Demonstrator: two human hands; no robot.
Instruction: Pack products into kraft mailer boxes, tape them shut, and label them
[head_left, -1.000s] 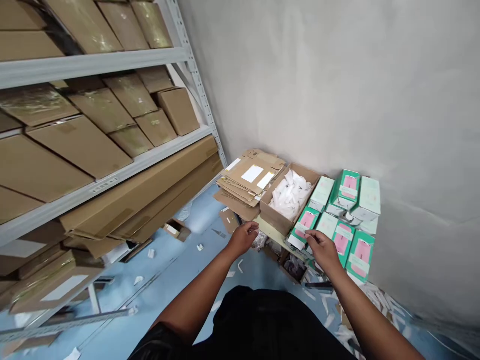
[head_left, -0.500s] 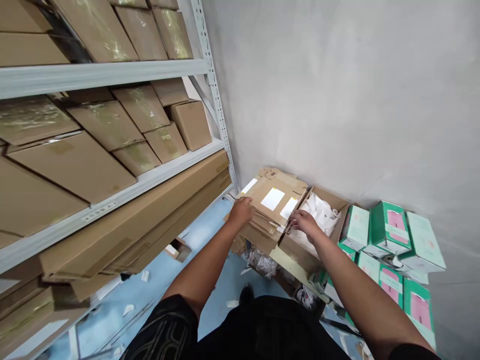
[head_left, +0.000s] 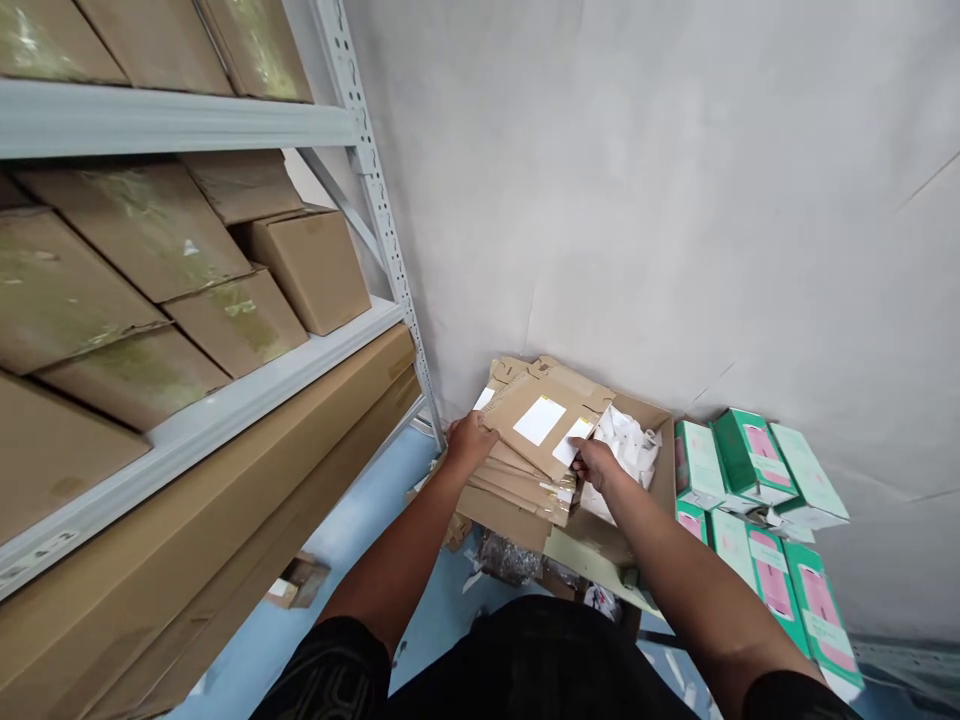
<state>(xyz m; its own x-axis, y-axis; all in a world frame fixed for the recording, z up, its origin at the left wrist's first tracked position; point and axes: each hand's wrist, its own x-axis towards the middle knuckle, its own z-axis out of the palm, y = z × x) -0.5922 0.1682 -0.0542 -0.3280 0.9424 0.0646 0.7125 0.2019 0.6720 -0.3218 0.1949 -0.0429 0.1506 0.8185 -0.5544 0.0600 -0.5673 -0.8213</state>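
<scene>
A flattened cardboard box (head_left: 516, 408) with white labels (head_left: 540, 420) lies tilted over a stack of other folded cardboard (head_left: 517, 482). My left hand (head_left: 471, 442) grips its left edge, fingers curled. At its right corner, the thumb of my right hand (head_left: 596, 466) presses on a white label while the fingers are tucked underneath. Right of the stack, an open carton (head_left: 661, 455) holds crumpled white paper (head_left: 628, 440), partly covered by the flattened box and my right forearm.
Green and white boxes (head_left: 754, 455) with pink panels are stacked at the right. A metal shelf rack (head_left: 379, 200) full of brown cartons (head_left: 311, 265) stands on the left. Behind everything rises a grey wall (head_left: 600, 180). Bubble wrap (head_left: 506, 557) lies under the table.
The flattened box has been lifted and turned a little off the stack. My right hand has closed on its right corner. The view has shifted to the right.
</scene>
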